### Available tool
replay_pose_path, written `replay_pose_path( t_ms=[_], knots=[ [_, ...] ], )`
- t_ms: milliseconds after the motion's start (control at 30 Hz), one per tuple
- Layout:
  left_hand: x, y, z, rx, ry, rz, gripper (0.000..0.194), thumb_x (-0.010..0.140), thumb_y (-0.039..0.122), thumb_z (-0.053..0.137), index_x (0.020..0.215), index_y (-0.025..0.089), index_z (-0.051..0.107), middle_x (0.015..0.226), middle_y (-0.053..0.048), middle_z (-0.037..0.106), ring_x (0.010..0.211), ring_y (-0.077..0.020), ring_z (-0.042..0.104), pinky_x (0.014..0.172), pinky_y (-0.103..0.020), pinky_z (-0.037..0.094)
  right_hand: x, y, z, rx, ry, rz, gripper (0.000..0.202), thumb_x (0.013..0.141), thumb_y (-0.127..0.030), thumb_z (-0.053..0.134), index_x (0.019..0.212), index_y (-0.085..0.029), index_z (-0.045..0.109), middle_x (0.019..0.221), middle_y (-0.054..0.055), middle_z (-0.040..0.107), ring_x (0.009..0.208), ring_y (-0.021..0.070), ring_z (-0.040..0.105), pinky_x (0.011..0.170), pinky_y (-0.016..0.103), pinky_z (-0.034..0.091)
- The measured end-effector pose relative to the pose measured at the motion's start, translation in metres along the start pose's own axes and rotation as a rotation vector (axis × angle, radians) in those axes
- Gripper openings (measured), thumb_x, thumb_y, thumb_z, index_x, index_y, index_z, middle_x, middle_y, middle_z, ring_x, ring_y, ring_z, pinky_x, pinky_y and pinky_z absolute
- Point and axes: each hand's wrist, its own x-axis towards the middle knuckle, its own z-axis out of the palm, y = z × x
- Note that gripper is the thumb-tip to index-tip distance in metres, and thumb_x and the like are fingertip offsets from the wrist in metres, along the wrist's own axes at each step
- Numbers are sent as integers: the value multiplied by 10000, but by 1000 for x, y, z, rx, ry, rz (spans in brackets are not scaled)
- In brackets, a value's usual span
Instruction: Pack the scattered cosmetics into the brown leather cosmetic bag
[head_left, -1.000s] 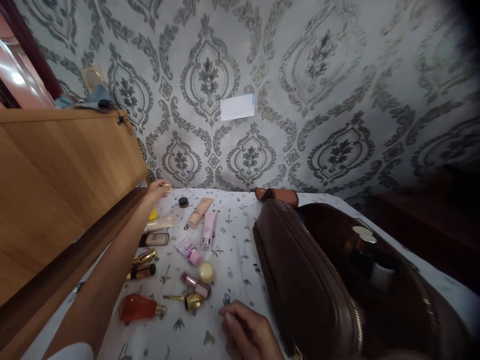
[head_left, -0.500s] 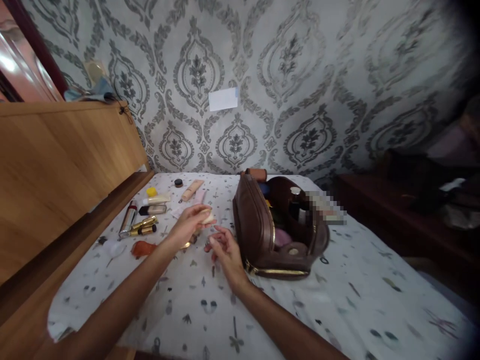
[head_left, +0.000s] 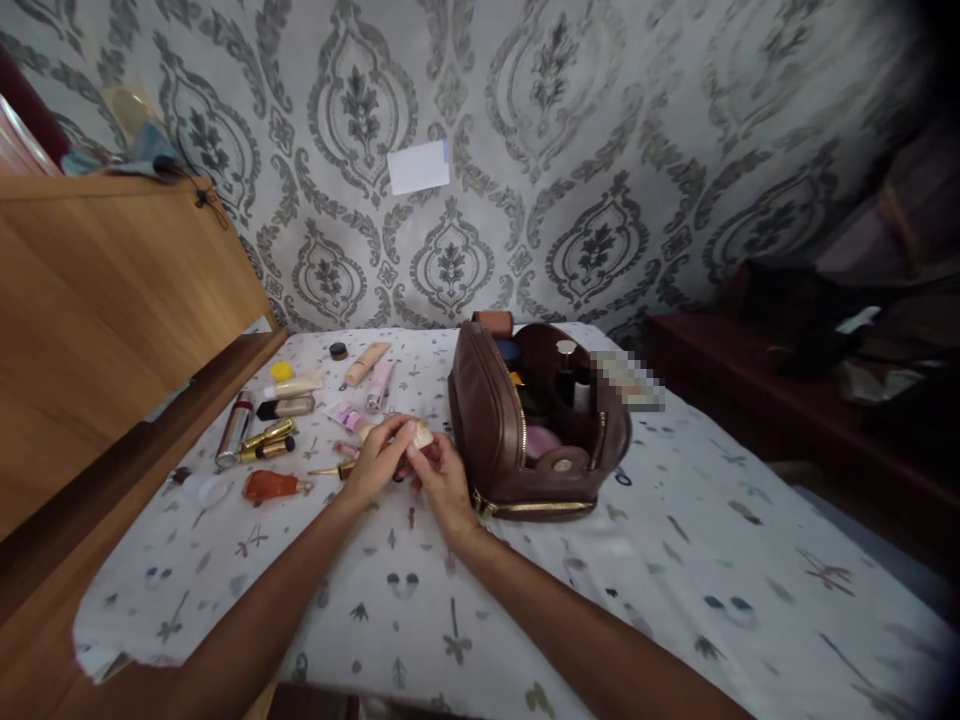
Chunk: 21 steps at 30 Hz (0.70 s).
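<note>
My left hand (head_left: 381, 460) and my right hand (head_left: 444, 488) meet above the cloth, just left of the open bag. Between their fingertips is a small cream-coloured piece (head_left: 423, 437), too small and covered to name. Both hands have their fingers closed around it. The brown cosmetic bag (head_left: 491, 440) stands unzipped, with bottles and a pink item (head_left: 540, 441) inside. Beside my left hand lie a pink-and-white tube (head_left: 346, 415) and a thin gold applicator (head_left: 326, 471), the latter partly hidden by that hand.
Several cosmetics lie at left: an orange bottle (head_left: 270, 487), a silver tube (head_left: 235, 430), gold tubes (head_left: 270, 435), a foundation bottle (head_left: 289, 407), a peach tube (head_left: 366, 364) and a small dark jar (head_left: 338, 351). A wooden panel (head_left: 120, 300) borders the left; patterned wallpaper rises behind.
My right hand, apart before with fingers spread, has come up to my left hand and closed on the cream piece. The view has shifted slightly, moving the scene left and up.
</note>
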Motion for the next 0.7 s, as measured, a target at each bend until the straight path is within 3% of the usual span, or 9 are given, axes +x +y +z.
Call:
replay_pose_path(
  t_ms=[100, 167, 267, 367, 533, 700],
  knots=[
    [1, 1, -8, 102, 15, 103, 406, 942, 498, 485, 1007, 158, 698, 964, -74, 684, 907, -200, 625, 805, -290, 490, -1, -1, 1, -19, -11, 4, 380, 797, -525, 654, 976, -211, 539, 828, 16, 615, 571, 138, 597, 424, 221, 381],
    [1, 1, -9, 138, 5, 131, 413, 949, 493, 476, 1014, 155, 704, 1005, -84, 676, 988, -216, 612, 884, -307, 466, -2, -2, 2, -24, -7, -11, 378, 803, -524, 654, 990, -214, 545, 823, 14, 613, 573, 140, 600, 418, 222, 383],
    [2, -2, -9, 100, -26, 90, 441, 950, 519, 460, 1039, 149, 683, 904, -64, 655, 802, -182, 607, 710, -275, 484, -2, -1, 1, -38, -2, -33, 359, 810, -498, 651, 994, -208, 548, 802, 12, 606, 600, 149, 615, 421, 218, 393],
    [1, -6, -7, 27, -47, 44, 434, 939, 545, 466, 999, 156, 650, 767, -19, 601, 602, -134, 523, 516, -234, 413, -1, 1, 1, -30, -1, -28, 380, 792, -469, 662, 1029, -201, 533, 808, 12, 608, 602, 148, 618, 415, 211, 395],
    [-1, -4, -6, 27, -21, 54, 387, 919, 540, 502, 848, 169, 587, 714, 5, 553, 627, -132, 509, 548, -226, 413, -2, 4, 1, 9, 25, -12, 442, 761, -417, 687, 1087, -219, 463, 903, 27, 646, 586, 137, 630, 393, 196, 381],
    [-1, -2, -6, 50, -13, 68, 358, 920, 524, 504, 836, 179, 554, 721, 15, 550, 645, -132, 509, 580, -231, 417, -3, 2, 2, 20, 30, -9, 405, 766, -415, 685, 1031, -224, 447, 859, 9, 646, 567, 128, 622, 396, 190, 382]
  ],
)
